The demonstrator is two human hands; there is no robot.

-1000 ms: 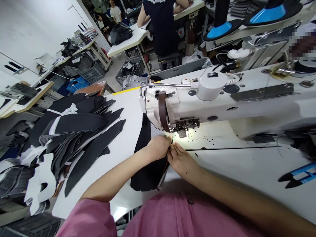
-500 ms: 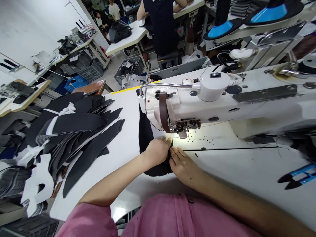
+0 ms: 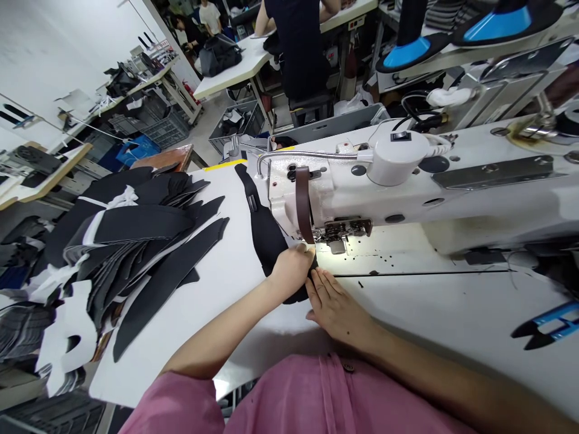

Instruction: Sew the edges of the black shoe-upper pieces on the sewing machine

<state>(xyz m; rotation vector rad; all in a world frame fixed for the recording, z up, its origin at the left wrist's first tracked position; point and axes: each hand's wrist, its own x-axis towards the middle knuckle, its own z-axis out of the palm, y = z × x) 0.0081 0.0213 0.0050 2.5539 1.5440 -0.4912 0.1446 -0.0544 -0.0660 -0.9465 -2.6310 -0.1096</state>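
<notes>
A long black fabric piece (image 3: 265, 232) lies on the white table (image 3: 217, 283) and runs back past the head of the white sewing machine (image 3: 362, 187). My left hand (image 3: 294, 268) presses down on its near end, fingers curled on the cloth just before the presser foot (image 3: 335, 244). My right hand (image 3: 337, 304) lies flat beside it, fingers stretched out toward the needle area, touching the fabric's edge. A brown strap (image 3: 304, 205) hangs down the machine head.
A heap of black and white cut pieces (image 3: 122, 241) covers the table's left side. Blue-handled thread snips (image 3: 549, 325) lie at the far right. Another person in dark clothes (image 3: 296, 42) sits at a table behind the machine. Crates and benches stand at back left.
The black piece has fed away from me under the machine; its far end now shows beyond the machine head, and little remains near me. Both hands stayed at the presser foot.
</notes>
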